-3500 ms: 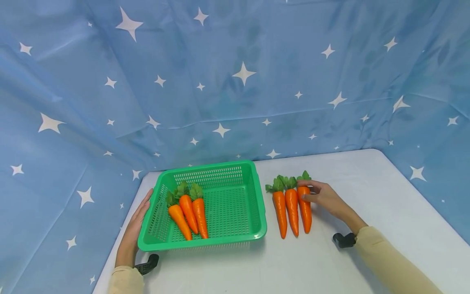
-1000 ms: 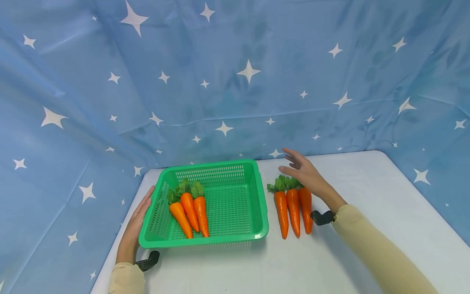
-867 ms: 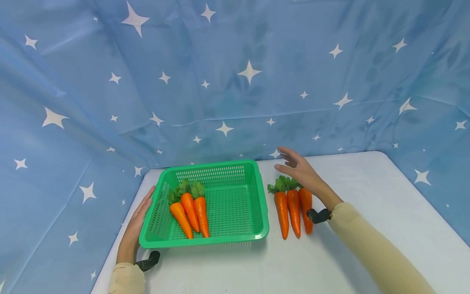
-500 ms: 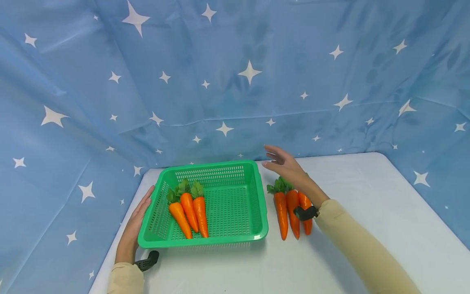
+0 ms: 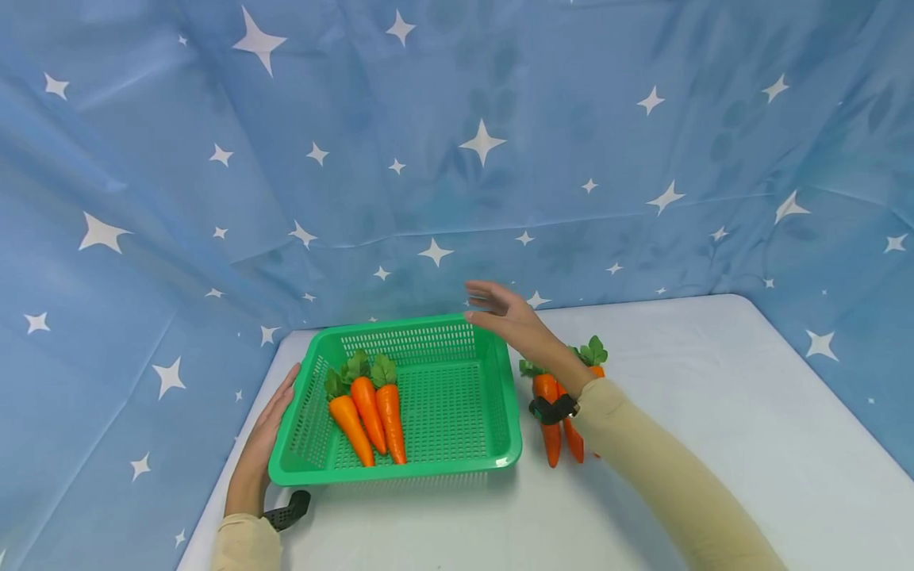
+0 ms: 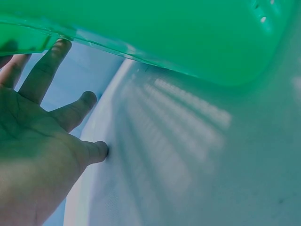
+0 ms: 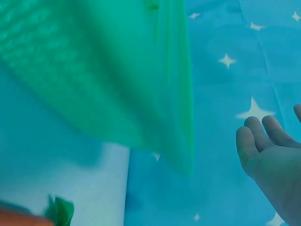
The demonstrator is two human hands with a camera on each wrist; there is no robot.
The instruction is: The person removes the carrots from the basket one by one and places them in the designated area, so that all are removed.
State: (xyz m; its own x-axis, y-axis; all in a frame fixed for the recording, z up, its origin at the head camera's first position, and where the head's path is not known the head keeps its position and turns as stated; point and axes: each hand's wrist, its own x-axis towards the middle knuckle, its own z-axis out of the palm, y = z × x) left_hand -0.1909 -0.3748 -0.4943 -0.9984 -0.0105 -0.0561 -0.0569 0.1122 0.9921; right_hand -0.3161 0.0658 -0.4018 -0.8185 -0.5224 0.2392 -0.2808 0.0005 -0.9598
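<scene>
A green slatted plastic basket (image 5: 457,412) stands on the white table with 3 leafy-topped carrots (image 5: 366,412) lying at its left side. My left hand (image 5: 260,436) rests along the basket's left wall; in the left wrist view its spread fingers reach up to the rim. My right hand (image 5: 510,321) hovers above the basket's back right corner, fingers extended and holding nothing; the right wrist view shows the same hand (image 7: 275,165) apart from the basket wall. Below the right forearm lie 3 more carrots (image 5: 548,432), partly hidden by the wrist camera and sleeve.
The white table (image 5: 700,381) extends to the right and in front of the basket. A blue curtain (image 5: 457,198) with white stars hangs right behind the table and along its left side.
My right hand has left the rightmost loose carrot, risen, and moved left over the carrots to the basket's back right corner. The left hand stays at the basket's left wall.
</scene>
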